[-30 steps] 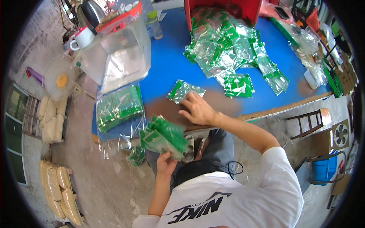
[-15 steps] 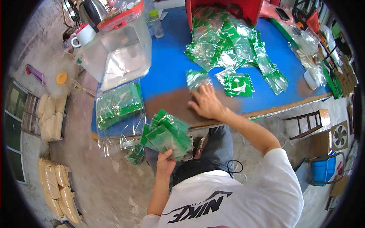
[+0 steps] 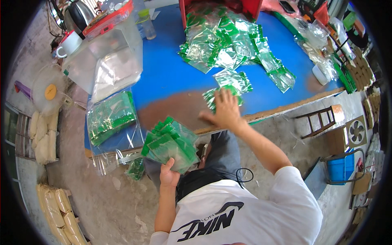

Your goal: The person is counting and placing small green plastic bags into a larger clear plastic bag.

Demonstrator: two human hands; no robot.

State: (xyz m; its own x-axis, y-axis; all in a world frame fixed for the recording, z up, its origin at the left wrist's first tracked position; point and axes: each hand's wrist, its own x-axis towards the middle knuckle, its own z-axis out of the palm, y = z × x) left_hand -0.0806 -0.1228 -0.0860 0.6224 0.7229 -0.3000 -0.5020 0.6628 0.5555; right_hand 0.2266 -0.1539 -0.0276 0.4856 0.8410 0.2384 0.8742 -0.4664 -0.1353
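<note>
A: While the left hand (image 3: pixel 169 176) grips a stack (image 3: pixel 170 143) of green packets, just off the table (image 3: pixel 163 77) edge, what is the right hand doing?

B: Right hand (image 3: pixel 223 109): fingers spread, flat on one packet (image 3: pixel 220 96) lying on the table near its front edge. Grip not closed.

A: Left grip?

B: Clamped on the stack from below.

A: Other items, relative to the table?

B: Pile (image 3: pixel 228 41) of packets, far side. Clear bin (image 3: pixel 104 53), left end. Bagged bundle (image 3: pixel 109 116), left front corner. Stool (image 3: pixel 316 118), on the floor beside the right end.
</note>
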